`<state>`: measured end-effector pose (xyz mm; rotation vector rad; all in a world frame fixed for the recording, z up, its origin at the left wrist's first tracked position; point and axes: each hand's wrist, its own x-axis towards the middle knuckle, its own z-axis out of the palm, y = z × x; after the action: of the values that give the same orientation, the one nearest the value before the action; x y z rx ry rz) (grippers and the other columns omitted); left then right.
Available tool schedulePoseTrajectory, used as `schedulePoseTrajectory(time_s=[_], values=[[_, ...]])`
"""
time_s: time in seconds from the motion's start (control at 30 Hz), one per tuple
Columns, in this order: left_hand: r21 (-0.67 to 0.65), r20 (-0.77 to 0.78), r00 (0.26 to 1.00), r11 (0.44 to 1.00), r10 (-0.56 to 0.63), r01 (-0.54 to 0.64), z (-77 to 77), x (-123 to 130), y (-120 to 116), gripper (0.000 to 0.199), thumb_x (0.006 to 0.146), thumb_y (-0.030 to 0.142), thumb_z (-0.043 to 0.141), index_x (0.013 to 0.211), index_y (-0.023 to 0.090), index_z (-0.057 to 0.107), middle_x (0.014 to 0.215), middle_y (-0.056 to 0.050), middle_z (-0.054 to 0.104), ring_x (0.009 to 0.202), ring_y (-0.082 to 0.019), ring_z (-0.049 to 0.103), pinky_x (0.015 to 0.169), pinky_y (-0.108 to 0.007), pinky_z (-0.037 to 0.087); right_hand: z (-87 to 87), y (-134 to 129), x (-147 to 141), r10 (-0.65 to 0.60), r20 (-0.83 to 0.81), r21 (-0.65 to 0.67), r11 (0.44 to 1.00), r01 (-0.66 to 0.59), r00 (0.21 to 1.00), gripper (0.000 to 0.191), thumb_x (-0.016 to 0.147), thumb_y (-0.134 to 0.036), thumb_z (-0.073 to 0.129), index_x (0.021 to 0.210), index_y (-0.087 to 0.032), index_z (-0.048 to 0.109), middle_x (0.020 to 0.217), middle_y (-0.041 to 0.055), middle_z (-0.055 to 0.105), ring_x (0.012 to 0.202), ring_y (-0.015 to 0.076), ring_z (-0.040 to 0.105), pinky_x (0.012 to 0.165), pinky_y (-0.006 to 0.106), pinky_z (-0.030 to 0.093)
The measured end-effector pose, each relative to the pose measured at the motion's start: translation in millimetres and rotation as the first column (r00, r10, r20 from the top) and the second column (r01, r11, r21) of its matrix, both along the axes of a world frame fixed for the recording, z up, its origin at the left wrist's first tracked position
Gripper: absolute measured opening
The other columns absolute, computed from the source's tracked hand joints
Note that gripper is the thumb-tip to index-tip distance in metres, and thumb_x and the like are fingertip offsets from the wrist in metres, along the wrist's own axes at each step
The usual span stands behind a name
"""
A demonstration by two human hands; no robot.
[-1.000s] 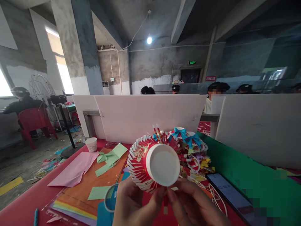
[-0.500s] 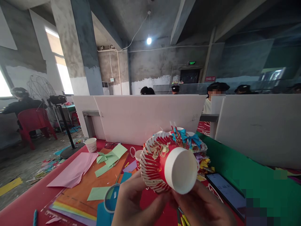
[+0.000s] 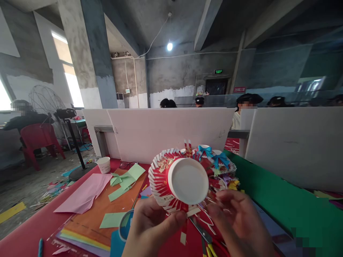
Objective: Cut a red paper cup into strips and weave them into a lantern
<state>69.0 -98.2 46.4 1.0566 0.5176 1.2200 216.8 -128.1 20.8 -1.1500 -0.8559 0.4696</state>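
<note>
With my left hand (image 3: 150, 226) I'm grasping the cut paper cup (image 3: 188, 181) by its fringed lower edge, keeping it above the red counter (image 3: 29, 230), its round white end facing the camera. My right hand (image 3: 238, 217) is hovering just beside it, fingers curling loosely; I'm not managing to tell whether they're pinching anything. Scissors (image 3: 201, 230) are lying below, between my hands, and blue bows (image 3: 221, 160) are showing behind the cup.

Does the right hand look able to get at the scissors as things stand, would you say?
Probably yes: the left hand holds the cut paper cup, while the scissors lie close by the right hand, their blades uncovered.
</note>
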Motion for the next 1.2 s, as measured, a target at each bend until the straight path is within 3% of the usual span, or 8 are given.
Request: schedulePoseTrajectory(time_s=[0.07,0.2,0.43,0.7,0.83,1.03,1.1,1.2], values=[[-0.063,0.023,0.997,0.995,-0.079,0.080,1.7,-1,-4,0.004,0.064,0.022,0.080,0.067,0.019,0.080,0.066,-0.004,0.076,0.068,-0.019,0.068,0.068,-0.023,0.051,-2.1,-1,16,0.028,-0.051,-0.032,0.999,-0.030,0.998,0.048,0.060,-0.041,0.082,0.099,-0.026,0.058,0.110,0.0060,0.066,0.104,0.0228,0.063,0.080,0.026,0.055],[-0.079,0.024,0.990,0.987,-0.139,0.141,1.6,-3,-4,0.007,0.066,0.020,0.078,0.072,0.018,0.081,0.069,-0.006,0.077,0.070,-0.021,0.068,0.072,-0.028,0.051,3.4,-5,16,0.474,-0.294,-0.070,0.856,-0.513,0.830,0.056,0.069,-0.043,0.075,0.115,-0.025,0.049,0.113,0.0127,0.069,0.102,0.0293,0.067,0.084,0.043,0.055],[0.002,-0.058,0.992,0.993,-0.116,0.116,3.0,-4,6,0.006,0.065,0.022,0.080,0.065,0.015,0.080,0.064,-0.006,0.076,0.069,-0.018,0.064,0.067,-0.022,0.049,18.4,-2,-25,0.416,-0.409,0.055,0.900,-0.433,0.812,0.085,0.056,-0.029,0.086,0.128,-0.023,0.041,0.089,0.0063,0.078,0.084,0.0251,0.074,0.074,0.033,0.058],[0.180,-0.100,0.991,0.981,0.088,-0.069,-13.8,5,5,0.007,0.066,0.024,0.079,0.067,0.018,0.077,0.075,-0.009,0.077,0.067,-0.021,0.065,0.065,-0.030,0.052,22.3,-8,-24,0.337,-0.424,0.044,0.935,-0.353,0.841,0.060,0.054,-0.030,0.087,0.105,-0.021,0.055,0.078,0.0041,0.075,0.069,0.0209,0.072,0.057,0.026,0.058],[0.179,-0.088,0.995,0.983,0.053,-0.037,-4.9,3,8,0.011,0.064,0.023,0.078,0.073,0.017,0.076,0.079,-0.007,0.077,0.076,-0.022,0.066,0.073,-0.029,0.052,19.9,-5,-14,0.415,-0.368,0.046,0.902,-0.430,0.832,0.042,0.061,-0.033,0.083,0.094,-0.022,0.060,0.063,0.0008,0.072,0.050,0.0134,0.064,0.049,0.022,0.054],[0.365,-0.309,0.878,0.898,0.366,-0.246,9.1,-1,8,0.016,0.057,0.006,0.071,0.053,0.021,0.067,0.055,0.003,0.068,0.057,-0.014,0.060,0.059,-0.021,0.047,25.5,-4,-8,0.347,-0.260,-0.005,0.933,-0.360,0.901,0.026,0.065,-0.037,0.080,0.079,-0.020,0.065,0.048,-0.0019,0.065,0.036,0.0084,0.054,0.037,0.015,0.046],[0.329,-0.289,0.882,0.904,0.372,-0.274,3.5,2,6,0.012,0.057,0.009,0.074,0.057,0.020,0.070,0.060,0.001,0.071,0.062,-0.015,0.063,0.061,-0.020,0.049,23.0,-5,-7,0.314,-0.235,-0.019,0.945,-0.327,0.920,0.028,0.065,-0.036,0.080,0.084,-0.021,0.066,0.054,0.0000,0.070,0.041,0.0116,0.061,0.041,0.017,0.052],[0.145,-0.124,0.973,0.973,0.197,-0.178,-8.6,8,4,0.015,0.059,0.019,0.080,0.073,0.019,0.075,0.074,-0.003,0.077,0.072,-0.020,0.068,0.070,-0.026,0.053,15.2,-9,-8,0.259,-0.217,0.003,0.964,-0.265,0.941,0.039,0.065,-0.035,0.080,0.098,-0.023,0.063,0.079,0.0035,0.077,0.061,0.0174,0.072,0.058,0.021,0.060]])
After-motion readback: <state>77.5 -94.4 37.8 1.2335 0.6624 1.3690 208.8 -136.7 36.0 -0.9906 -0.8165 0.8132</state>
